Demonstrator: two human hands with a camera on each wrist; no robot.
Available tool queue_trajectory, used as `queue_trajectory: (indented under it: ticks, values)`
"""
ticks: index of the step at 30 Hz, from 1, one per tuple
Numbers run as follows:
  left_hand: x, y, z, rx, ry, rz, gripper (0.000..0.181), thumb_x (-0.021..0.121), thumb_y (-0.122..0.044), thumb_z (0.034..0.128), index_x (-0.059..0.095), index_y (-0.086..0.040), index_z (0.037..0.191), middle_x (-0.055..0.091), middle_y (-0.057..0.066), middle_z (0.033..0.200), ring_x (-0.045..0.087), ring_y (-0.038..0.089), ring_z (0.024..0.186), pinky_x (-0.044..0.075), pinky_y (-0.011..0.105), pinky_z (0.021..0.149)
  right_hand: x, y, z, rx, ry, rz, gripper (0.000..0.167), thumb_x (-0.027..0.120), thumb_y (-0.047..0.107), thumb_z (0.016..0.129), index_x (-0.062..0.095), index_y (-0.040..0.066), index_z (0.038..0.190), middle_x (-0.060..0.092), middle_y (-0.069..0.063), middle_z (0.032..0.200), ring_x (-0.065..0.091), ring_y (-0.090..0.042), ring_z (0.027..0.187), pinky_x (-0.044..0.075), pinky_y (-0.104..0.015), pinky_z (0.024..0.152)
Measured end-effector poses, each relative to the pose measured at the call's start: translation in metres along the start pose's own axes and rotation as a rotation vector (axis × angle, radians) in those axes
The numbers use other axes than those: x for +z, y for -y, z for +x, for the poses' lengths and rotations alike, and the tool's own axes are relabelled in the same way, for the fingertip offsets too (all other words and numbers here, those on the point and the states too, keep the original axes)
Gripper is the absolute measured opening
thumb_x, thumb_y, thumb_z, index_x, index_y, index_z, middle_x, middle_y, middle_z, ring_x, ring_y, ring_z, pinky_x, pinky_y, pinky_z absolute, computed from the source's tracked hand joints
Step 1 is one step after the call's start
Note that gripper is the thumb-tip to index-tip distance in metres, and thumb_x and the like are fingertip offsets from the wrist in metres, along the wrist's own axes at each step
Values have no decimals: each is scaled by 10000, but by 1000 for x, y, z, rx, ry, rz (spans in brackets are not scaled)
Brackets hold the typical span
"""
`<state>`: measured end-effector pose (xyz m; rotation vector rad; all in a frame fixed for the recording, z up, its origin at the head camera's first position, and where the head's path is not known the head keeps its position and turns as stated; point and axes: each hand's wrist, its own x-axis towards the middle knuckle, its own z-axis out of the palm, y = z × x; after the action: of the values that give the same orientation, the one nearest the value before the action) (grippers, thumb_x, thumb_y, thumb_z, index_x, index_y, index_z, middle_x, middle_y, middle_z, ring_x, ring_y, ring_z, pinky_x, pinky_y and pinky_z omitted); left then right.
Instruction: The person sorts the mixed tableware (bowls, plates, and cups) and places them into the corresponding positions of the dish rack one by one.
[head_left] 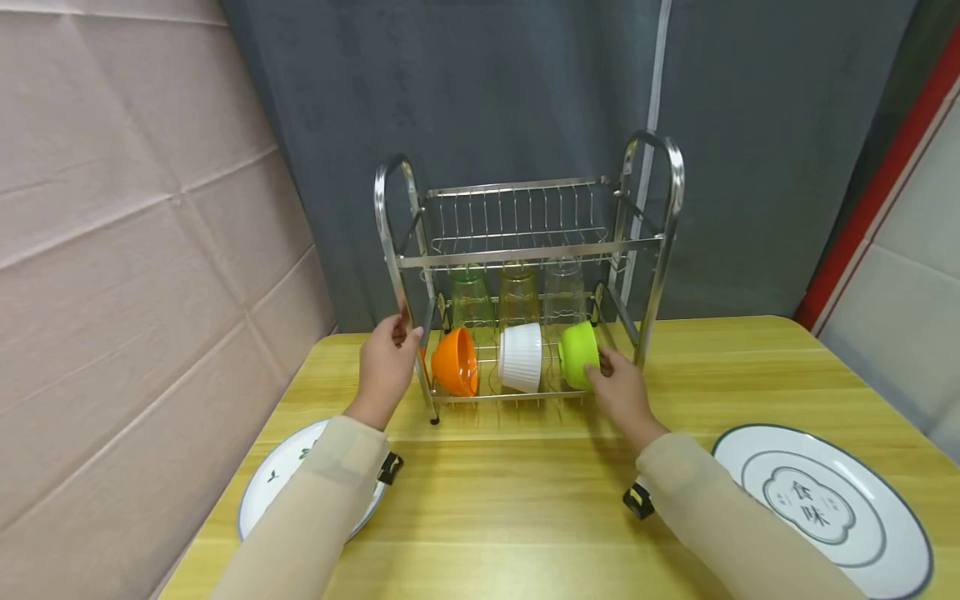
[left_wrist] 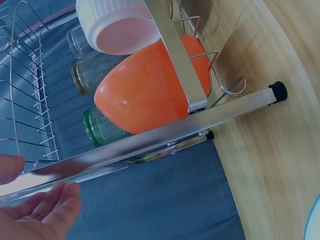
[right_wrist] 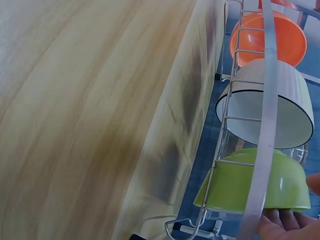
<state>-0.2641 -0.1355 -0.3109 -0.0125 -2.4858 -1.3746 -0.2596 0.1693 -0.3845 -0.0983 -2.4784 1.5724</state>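
A two-tier metal dish rack (head_left: pixel 525 252) stands on the table. My left hand (head_left: pixel 387 367) is at its left front post (left_wrist: pixel 120 147), thumb on one side and fingers on the other. Three bowls lie tilted on their sides along the lower tier: an orange bowl (head_left: pixel 454 362), a white ribbed bowl (head_left: pixel 521 358) and a green bowl (head_left: pixel 577 354). On the right, my right hand (head_left: pixel 621 390) pinches the rim of the green bowl (right_wrist: pixel 250 182), with its fingertips partly hidden. Behind the bowls stand a green glass (head_left: pixel 471 298), an amber glass (head_left: pixel 519 296) and a clear glass (head_left: pixel 564 292).
A white plate (head_left: pixel 272 475) lies at the left, partly under my left sleeve. At the right lies a large oval plate (head_left: pixel 885 508) with a dark rim and printed characters. A grey curtain (head_left: pixel 517 92) hangs behind the wooden table (head_left: pixel 510 517).
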Motion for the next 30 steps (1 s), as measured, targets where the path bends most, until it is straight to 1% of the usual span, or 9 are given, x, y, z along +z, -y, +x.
queue_trajectory:
  ticks: [5,11,14,17,19,22,27,30]
  values:
    - [-7,5,-7,-19,2,23,499,564,-240,986,430,15,1393,542,195,1294,517,335,1217,454,459,991,-1,4,-5,-32,17,-17,598,524,111,977,261,-54,1487,395,-269,1448,391,-402,1323,350,-500,1079]
    - [-17,18,-14,-21,-10,58,495,558,-218,982,431,31,1390,544,234,1279,518,358,1208,452,478,981,-5,7,-12,-133,10,-87,604,548,97,960,279,-56,1479,372,-263,1465,363,-414,1339,328,-538,1082]
    - [-22,25,-18,-34,-4,67,500,551,-223,985,422,33,1395,533,237,1290,507,362,1216,454,485,970,-6,5,-16,-174,8,-120,616,559,118,954,284,-33,1485,332,-257,1488,325,-425,1357,304,-566,1086]
    - [-27,28,-22,-42,6,77,512,547,-234,987,411,34,1401,520,239,1307,491,366,1232,450,489,971,-8,4,-21,-219,2,-146,627,575,124,944,294,-26,1484,286,-259,1509,279,-440,1376,265,-596,1094]
    - [-30,28,-25,-44,10,89,518,546,-234,987,406,40,1404,516,245,1312,486,372,1237,443,492,978,-9,3,-25,-259,-3,-160,628,594,114,934,309,-42,1471,274,-268,1510,261,-448,1383,254,-604,1095]
    - [-34,28,-28,-49,7,97,518,550,-222,982,411,50,1400,517,250,1311,490,374,1234,439,487,984,-9,2,-28,-305,-4,-182,633,620,88,915,326,-56,1458,280,-273,1501,273,-456,1372,269,-607,1085]
    - [-41,26,-32,-45,4,127,491,550,-199,971,441,64,1371,534,253,1305,510,375,1216,438,484,985,-10,3,-36,-338,3,-221,650,636,106,911,324,-28,1466,273,-246,1512,293,-449,1365,286,-605,1077]
    - [-46,25,-34,-53,5,145,481,546,-193,968,452,65,1364,537,255,1307,511,375,1214,428,488,994,-10,6,-42,-357,1,-247,646,648,99,907,337,-22,1459,281,-243,1508,299,-450,1361,294,-605,1073]
